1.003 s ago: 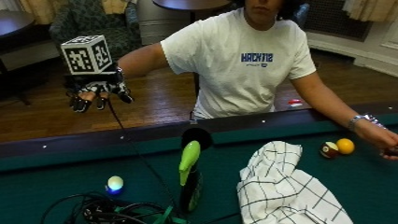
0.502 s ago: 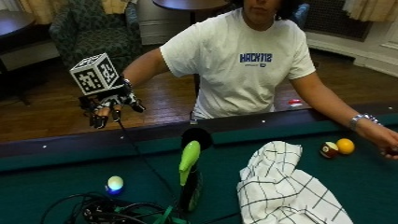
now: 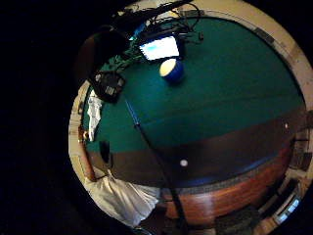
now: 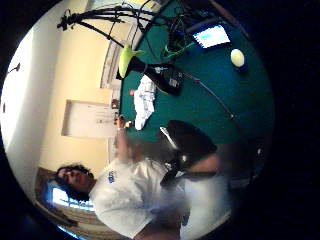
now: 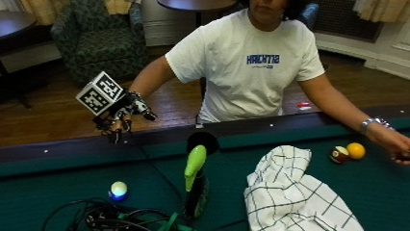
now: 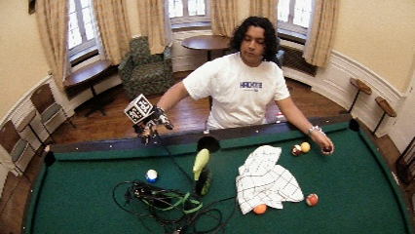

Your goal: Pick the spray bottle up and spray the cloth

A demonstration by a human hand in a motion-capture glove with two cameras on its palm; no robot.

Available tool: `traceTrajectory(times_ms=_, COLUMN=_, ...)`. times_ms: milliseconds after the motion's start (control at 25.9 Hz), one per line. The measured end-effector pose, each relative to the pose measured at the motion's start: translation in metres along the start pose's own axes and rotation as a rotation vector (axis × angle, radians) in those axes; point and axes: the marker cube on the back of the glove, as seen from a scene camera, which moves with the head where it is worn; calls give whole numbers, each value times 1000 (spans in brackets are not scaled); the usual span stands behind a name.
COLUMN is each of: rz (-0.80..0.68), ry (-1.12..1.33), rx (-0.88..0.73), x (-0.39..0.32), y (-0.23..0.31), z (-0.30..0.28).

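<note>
outside view: gloved right hand (image 5: 121,118) hovers above table rail (image 5: 64,151), holding nothing.

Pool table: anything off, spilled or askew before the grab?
Nothing spilled or damaged. The spray bottle stands upright near the side pocket; the checked cloth lies crumpled beside it. A cable tangle clutters the felt. The gloved right hand hovers over the rail.
</note>
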Motion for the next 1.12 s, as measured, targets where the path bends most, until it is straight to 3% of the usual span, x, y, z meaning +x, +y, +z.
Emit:
traceTrajectory(times_ms=347, rz=-26, ry=-167, rx=-8, x=-7, y=-10, z=18)
traceTrajectory(times_ms=1119, rz=-34, ry=-251, rx=-70, x=-27, y=-50, z=64)
